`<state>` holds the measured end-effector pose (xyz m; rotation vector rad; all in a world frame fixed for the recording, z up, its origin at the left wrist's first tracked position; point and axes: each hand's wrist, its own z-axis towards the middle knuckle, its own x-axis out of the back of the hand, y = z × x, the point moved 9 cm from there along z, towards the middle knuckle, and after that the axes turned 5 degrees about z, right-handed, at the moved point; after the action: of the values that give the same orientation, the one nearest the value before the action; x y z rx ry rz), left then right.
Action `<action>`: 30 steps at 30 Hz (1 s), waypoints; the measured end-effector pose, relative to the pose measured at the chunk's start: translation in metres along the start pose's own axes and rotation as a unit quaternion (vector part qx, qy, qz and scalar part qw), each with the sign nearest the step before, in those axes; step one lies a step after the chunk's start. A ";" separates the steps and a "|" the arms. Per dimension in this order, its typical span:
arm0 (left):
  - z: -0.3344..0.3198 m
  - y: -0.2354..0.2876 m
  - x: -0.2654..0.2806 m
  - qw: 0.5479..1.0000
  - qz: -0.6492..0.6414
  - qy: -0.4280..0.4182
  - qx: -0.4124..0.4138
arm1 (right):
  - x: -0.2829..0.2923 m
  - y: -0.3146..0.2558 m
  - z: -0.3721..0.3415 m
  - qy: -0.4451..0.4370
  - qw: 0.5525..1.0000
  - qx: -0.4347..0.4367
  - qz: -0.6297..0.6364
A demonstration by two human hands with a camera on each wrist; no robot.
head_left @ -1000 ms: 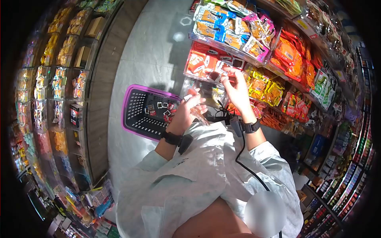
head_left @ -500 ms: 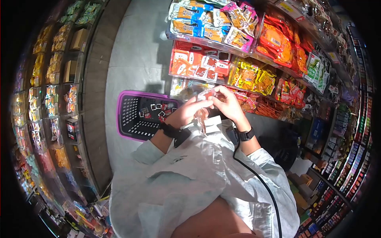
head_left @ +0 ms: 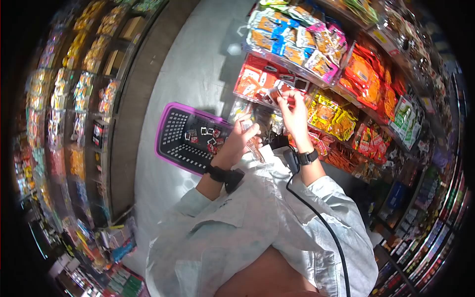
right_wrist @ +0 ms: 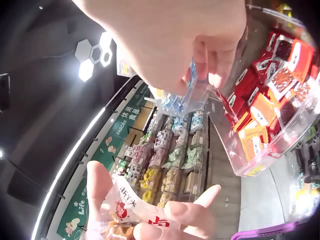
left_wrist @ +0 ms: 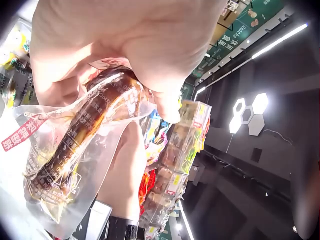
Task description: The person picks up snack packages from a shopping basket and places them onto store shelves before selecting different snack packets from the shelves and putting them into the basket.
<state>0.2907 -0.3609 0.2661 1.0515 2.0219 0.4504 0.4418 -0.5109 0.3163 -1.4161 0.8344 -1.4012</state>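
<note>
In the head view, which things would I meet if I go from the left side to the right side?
Leftmost snack packets, purple-rimmed basket, left hand, right hand, yellow packets, green-and-white packets.

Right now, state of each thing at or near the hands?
Left hand: curled round clear packet
Clear packet: filled; seal unclear
Right hand: apparently pinching small packet
Small packet: held near bin; contents unclear
Basket: upright, partly filled
Bin: open-topped, holding red packets
</note>
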 end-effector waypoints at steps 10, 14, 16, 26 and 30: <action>-0.011 -0.011 0.028 0.990 -0.124 -0.060 0.005 | -0.043 0.027 -0.017 -0.163 0.986 -0.044 -0.013; -0.009 -0.003 0.018 0.991 -0.068 -0.114 0.031 | -0.021 0.063 -0.046 -0.149 0.981 -0.122 0.001; -0.004 -0.001 0.009 0.987 -0.047 -0.145 0.050 | -0.013 0.066 -0.059 -0.163 0.973 -0.163 0.027; 0.043 -0.004 -0.006 0.986 -0.068 -0.143 0.044 | -0.005 0.034 -0.108 -0.243 0.908 -0.293 0.178; 0.057 -0.014 -0.011 0.985 -0.062 -0.157 0.036 | 0.005 0.051 -0.120 -0.209 0.927 -0.287 0.125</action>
<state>0.3318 -0.3806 0.2277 0.9662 1.8183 0.1366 0.3320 -0.5511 0.2585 -1.8793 1.1407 -0.6355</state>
